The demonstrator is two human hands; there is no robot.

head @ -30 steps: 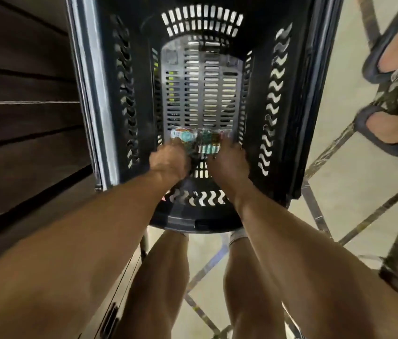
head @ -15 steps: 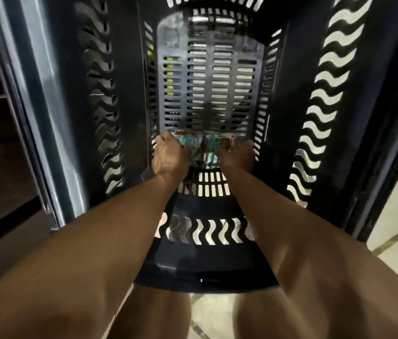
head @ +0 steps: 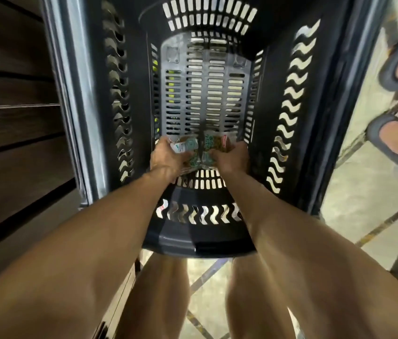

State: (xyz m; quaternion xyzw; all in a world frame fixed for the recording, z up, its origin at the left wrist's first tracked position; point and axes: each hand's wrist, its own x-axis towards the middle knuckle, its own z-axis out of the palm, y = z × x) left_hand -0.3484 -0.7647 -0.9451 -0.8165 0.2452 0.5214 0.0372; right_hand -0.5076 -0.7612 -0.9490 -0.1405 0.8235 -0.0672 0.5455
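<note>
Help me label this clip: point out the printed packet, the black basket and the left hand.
printed packet [head: 188,146], head view, teal-printed wrapper face.
black basket [head: 193,243], head view, near rim.
left hand [head: 166,161], head view, back of the hand.

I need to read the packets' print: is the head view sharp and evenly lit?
Head view: the printed packets between left hand and right hand are blurred, print unreadable; the black basket dark inside, backlit through its slots; wide-angle distortion bends its walls.
</note>
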